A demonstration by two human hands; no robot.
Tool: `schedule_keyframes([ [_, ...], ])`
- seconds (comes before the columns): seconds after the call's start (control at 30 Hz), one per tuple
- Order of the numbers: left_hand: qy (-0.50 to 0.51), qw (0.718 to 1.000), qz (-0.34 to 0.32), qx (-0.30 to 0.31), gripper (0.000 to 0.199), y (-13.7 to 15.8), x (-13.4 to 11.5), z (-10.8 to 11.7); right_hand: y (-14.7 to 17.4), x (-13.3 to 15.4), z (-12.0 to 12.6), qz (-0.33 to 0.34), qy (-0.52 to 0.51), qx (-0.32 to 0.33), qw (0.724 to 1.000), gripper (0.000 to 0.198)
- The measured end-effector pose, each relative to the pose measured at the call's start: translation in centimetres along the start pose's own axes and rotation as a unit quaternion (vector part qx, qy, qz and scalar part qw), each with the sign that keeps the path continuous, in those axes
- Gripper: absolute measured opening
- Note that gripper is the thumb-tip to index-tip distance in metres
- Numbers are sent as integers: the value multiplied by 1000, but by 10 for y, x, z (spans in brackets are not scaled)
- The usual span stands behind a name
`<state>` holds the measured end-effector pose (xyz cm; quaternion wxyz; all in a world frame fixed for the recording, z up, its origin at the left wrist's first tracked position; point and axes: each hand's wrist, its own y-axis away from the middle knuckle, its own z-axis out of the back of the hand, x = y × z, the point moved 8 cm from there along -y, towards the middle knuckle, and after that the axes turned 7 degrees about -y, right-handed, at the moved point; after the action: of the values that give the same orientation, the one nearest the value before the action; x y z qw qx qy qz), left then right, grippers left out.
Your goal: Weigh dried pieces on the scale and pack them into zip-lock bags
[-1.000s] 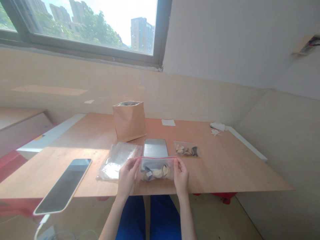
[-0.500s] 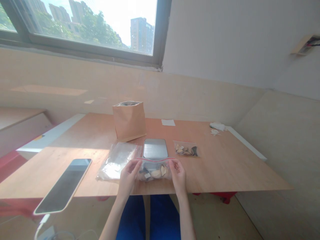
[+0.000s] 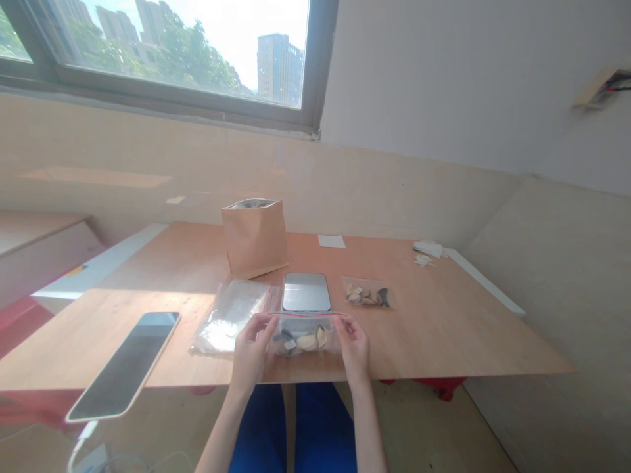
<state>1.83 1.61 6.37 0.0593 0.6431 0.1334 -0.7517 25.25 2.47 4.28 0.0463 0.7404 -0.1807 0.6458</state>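
Low in the middle of the frame, the left hand and the right hand each pinch an upper corner of a small clear bag with a red strip along its top, holding it just over the near edge of the table. A small scale sits just behind the bag, a pile of empty bags to its left, and a filled bag up right. The bare tabletop stretches open to the right.
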Motion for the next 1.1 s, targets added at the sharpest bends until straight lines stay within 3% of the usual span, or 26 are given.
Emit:
schedule_keyframes([
  [0.27,14,998,1,54,26,3,-1,-12,2,-1,-10,-14,-7,42,999,29],
  [0.6,24,999,5,44,24,4,4,-11,4,-4,-10,-11,-7,37,999,25],
  [0.8,44,999,10,5,27,2,11,-9,5,-3,-13,2,-12,30,999,25],
  [1.1,33,999,5,28,26,0,16,-15,8,-2,-24,-28,-15,33,999,30],
])
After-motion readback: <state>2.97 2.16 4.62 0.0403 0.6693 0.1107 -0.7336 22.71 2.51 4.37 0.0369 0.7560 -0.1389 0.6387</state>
